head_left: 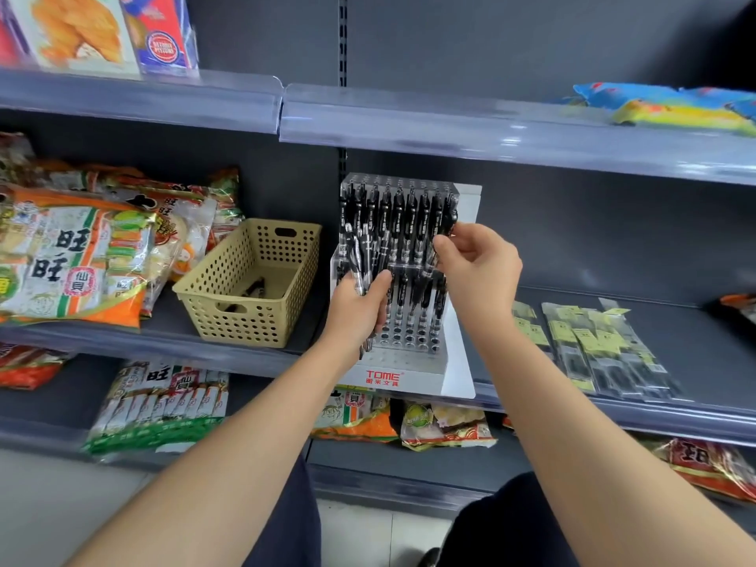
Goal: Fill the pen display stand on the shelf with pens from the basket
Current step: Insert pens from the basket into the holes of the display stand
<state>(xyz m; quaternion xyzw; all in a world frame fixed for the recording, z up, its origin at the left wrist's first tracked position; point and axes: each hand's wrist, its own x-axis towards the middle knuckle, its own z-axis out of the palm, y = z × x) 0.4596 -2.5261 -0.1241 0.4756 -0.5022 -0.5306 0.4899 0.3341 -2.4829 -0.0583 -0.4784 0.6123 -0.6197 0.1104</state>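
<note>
Beige perforated plastic basket (249,280) sits on the grey metal shelf (695,341), just left of the stand. A few loose black pens (255,287) lie flat on its bottom.

Left hand (360,306) curls round a bundle of black click pens (360,259), long axes near upright, against the left front of the clear acrylic tiered pen stand (403,364).

Right hand (480,266): fingers (444,242) pinch a single black pen (450,216) at the stand's right edge, upper tier, upright.

The front-row holes (392,356) by the shelf's front edge are unfilled. They lie just below the bundle, so the left hand is nearer.
</note>
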